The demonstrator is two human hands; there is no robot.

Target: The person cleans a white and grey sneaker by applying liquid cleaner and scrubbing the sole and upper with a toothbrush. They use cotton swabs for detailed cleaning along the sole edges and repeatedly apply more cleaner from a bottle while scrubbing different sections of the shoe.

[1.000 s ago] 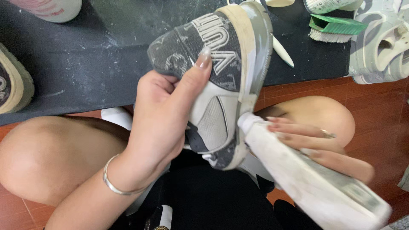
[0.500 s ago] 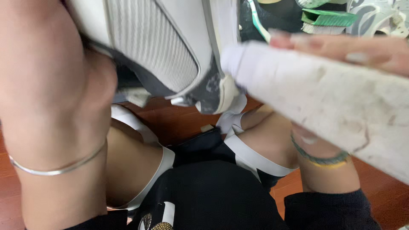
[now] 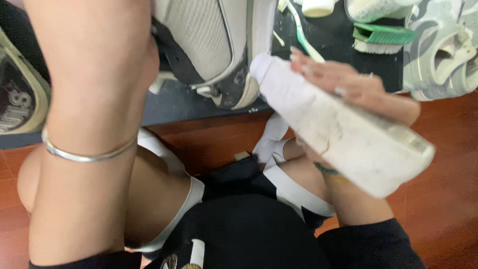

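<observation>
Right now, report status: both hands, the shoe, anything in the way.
Left hand holds grey sneaker raised. Right hand grips white tube, its tip at the sole edge. Green brush lies beyond on dark mat, apart.

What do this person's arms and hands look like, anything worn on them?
Both forearms are bare, with dark sleeve edges low in view. The left wrist wears a thin silver bangle. The right hand has long pale nails, and a small greenish mark shows just below that arm.

Home floor: red wood boards [image 3: 438,199], dark mat [image 3: 199,104], shoes.
</observation>
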